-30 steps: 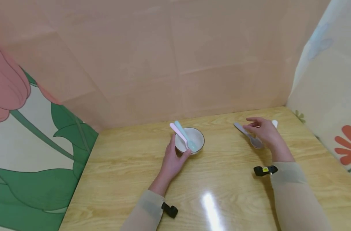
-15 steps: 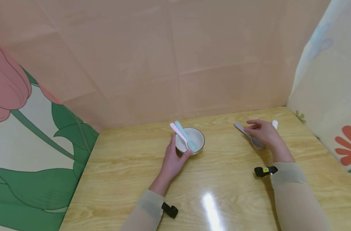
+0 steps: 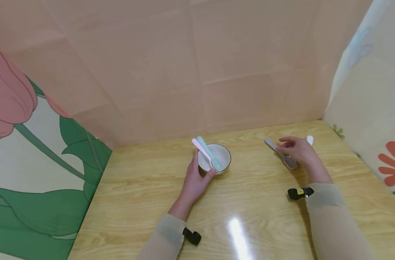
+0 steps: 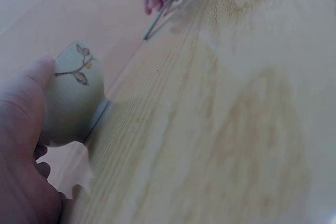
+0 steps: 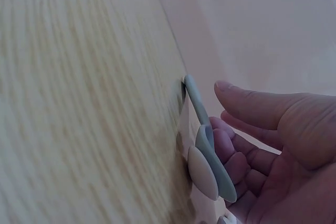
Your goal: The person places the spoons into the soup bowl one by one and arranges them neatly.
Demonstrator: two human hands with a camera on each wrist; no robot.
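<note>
Yeah, no lettering or numbers can be read anywhere tbh. 1 small yellow patch [image 3: 300, 191] can be spotted on the black wrist camera [image 3: 293, 194] by the right sleeve [image 3: 325, 196], but it's too tiny for any print to be made out.

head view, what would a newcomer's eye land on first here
Probably the big pink tulip printed at the far left. Next, perhaps, the white bowl near the centre, gripped by the left hand, with a pink spoon and a light-blue spoon leaning in it. Then the orange-red flower at the right edge.
</note>
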